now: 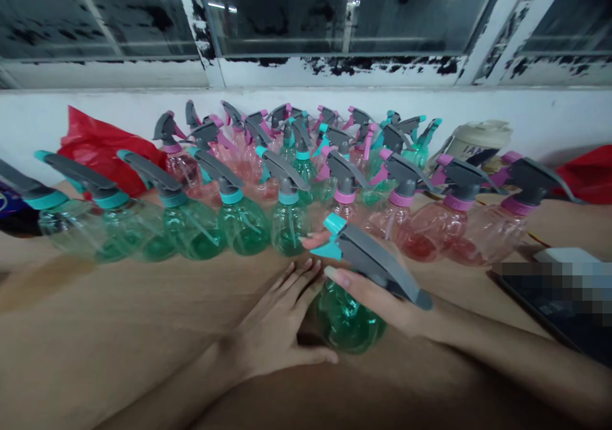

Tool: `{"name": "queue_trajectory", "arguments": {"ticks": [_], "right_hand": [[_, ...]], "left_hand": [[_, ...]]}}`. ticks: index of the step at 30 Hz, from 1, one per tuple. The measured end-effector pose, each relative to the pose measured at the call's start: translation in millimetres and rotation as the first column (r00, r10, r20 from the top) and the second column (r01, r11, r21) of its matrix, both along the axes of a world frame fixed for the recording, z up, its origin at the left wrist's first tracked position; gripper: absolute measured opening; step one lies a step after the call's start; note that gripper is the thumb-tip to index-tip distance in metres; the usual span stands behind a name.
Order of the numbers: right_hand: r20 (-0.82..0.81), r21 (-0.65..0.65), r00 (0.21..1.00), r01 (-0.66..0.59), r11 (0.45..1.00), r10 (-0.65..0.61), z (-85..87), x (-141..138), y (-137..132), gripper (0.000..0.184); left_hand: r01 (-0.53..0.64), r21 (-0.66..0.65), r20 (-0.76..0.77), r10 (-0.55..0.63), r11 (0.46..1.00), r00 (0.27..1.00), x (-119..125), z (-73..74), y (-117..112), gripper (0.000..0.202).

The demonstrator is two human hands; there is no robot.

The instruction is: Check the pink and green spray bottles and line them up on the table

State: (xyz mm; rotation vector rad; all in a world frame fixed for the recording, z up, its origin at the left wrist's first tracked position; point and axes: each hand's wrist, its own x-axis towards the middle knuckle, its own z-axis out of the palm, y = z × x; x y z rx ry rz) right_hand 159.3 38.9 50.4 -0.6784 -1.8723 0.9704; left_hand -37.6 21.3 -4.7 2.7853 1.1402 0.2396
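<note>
A green spray bottle [347, 318] with a grey trigger head [377, 261] and teal nozzle stands on the wooden table [119, 328] in front of me. My left hand [280, 325] cups the bottle's left side, fingers stretched along it and thumb under it. My right hand [377, 299] is closed round the grey trigger head at the bottle's neck, thumb on the near side. Behind stand rows of finished spray bottles, green ones [239, 216] on the left and pink ones [430, 226] on the right.
A red plastic bag [102, 146] lies at the back left and another red bag [588, 172] at the far right. A white tub [478, 140] sits behind the pink bottles. A dark flat device [559, 309] lies at the right. A white wall and windows rise behind.
</note>
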Motion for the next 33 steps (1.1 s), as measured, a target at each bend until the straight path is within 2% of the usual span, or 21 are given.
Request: {"name": "queue_trajectory", "arguments": {"ticks": [7,11,14,17,23,33], "right_hand": [[-0.014,-0.066,0.999,-0.032,0.997,0.031,-0.3,1,0,0.021],[-0.028,-0.049,0.999,0.023,0.999,-0.024,-1.9,0,-2,0.013],[0.012,-0.014,0.998,0.068,0.998,-0.068,-1.1,0,0,0.015],[0.035,0.027,0.998,0.054,0.998,-0.055,0.6,0,2,0.013],[-0.004,0.010,0.999,0.038,0.999,-0.038,-1.3,1,3,0.028],[0.010,-0.003,0.998,0.059,0.998,-0.059,-2.4,1,2,0.026]], "left_hand": [[0.000,-0.022,0.031,0.001,1.000,1.000,0,-3.6,0,0.104],[0.002,-0.047,0.050,0.001,0.999,0.999,-1,-5.6,0,0.103],[0.001,-0.047,0.070,0.002,0.999,0.998,-1,-5.8,-1,0.099],[0.005,-0.014,0.074,-0.004,1.000,0.997,-2,-6.8,-1,0.099],[-0.004,0.015,0.053,0.003,1.000,0.999,-2,-9.9,-1,0.097],[-0.003,-0.001,0.053,0.003,1.000,0.999,-1,-7.9,-1,0.095]]}}
